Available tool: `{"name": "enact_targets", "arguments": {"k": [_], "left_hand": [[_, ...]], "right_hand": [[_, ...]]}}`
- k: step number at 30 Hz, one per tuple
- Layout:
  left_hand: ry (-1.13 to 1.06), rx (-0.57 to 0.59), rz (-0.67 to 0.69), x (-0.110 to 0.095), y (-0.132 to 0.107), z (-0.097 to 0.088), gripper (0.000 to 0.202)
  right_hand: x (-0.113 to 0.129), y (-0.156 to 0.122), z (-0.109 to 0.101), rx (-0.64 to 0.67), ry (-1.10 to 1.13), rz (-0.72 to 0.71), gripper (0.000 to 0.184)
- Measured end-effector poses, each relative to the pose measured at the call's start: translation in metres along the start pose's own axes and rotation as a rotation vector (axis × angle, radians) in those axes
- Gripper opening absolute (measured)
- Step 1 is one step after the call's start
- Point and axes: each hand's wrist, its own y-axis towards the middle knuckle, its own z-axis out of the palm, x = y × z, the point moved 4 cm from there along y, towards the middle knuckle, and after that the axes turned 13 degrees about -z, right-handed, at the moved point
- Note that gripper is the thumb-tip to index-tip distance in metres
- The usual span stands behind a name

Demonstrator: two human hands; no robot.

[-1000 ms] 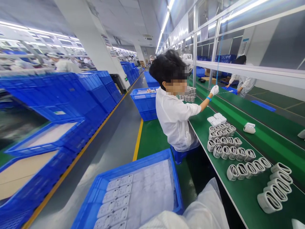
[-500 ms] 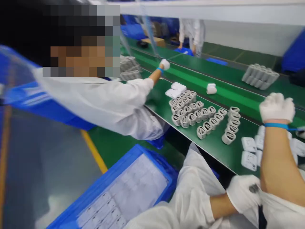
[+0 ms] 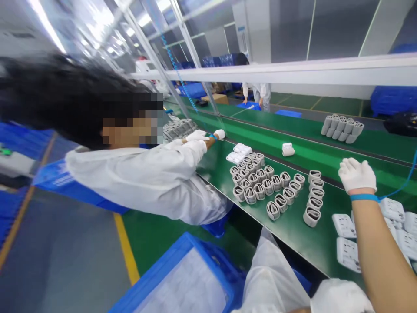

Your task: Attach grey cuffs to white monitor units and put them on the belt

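My right hand (image 3: 357, 176), in a white glove with a blue wrist strap, is raised over the green table (image 3: 293, 234). Its fingers are slightly curled and apart, and I see nothing in them. White plastic housings (image 3: 348, 254) lie beside and partly behind my right forearm. Left of them stand rows of rolled grey cuffs (image 3: 312, 216). At the bottom edge is my gloved left hand (image 3: 339, 298), close to the table's near edge, with its fingers hidden. A white unit with a cuff (image 3: 288, 149) sits on the conveyor belt (image 3: 312, 163).
A co-worker in white (image 3: 153, 182) leans over the table at left, gloved hands at the belt. A blue crate (image 3: 182, 248) stands below the near edge. Stacked grey cuffs (image 3: 342, 129) sit on the far side. A white rail (image 3: 293, 74) crosses above.
The view has tilted up. My right hand's fingers have loosened. My left hand has dropped toward the bottom edge; the dark object at it is out of sight. The co-worker's second hand now shows.
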Motion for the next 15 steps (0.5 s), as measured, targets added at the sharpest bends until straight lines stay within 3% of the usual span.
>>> {"name": "enact_targets", "arguments": {"k": [3, 6, 8, 10, 15], "left_hand": [[0.007, 0.026, 0.100, -0.014, 0.007, -0.014, 0.011], [-0.100, 0.008, 0.196, -0.043, -0.004, -0.047, 0.029], [-0.200, -0.010, 0.176, -0.063, -0.011, -0.072, 0.037], [-0.200, -0.004, 0.128, -0.081, -0.014, -0.092, 0.026], [-0.022, 0.111, -0.024, -0.113, -0.006, -0.110, 0.037]], "right_hand": [[-0.013, 0.018, -0.012, -0.010, -0.045, 0.052, 0.052], [-0.020, 0.031, -0.022, -0.016, -0.105, 0.103, 0.051], [-0.024, 0.036, -0.029, -0.014, -0.204, 0.130, 0.054], [-0.031, 0.039, -0.038, -0.022, -0.313, 0.161, 0.054], [-0.060, 0.038, -0.057, -0.051, -0.465, 0.253, 0.043]]}}
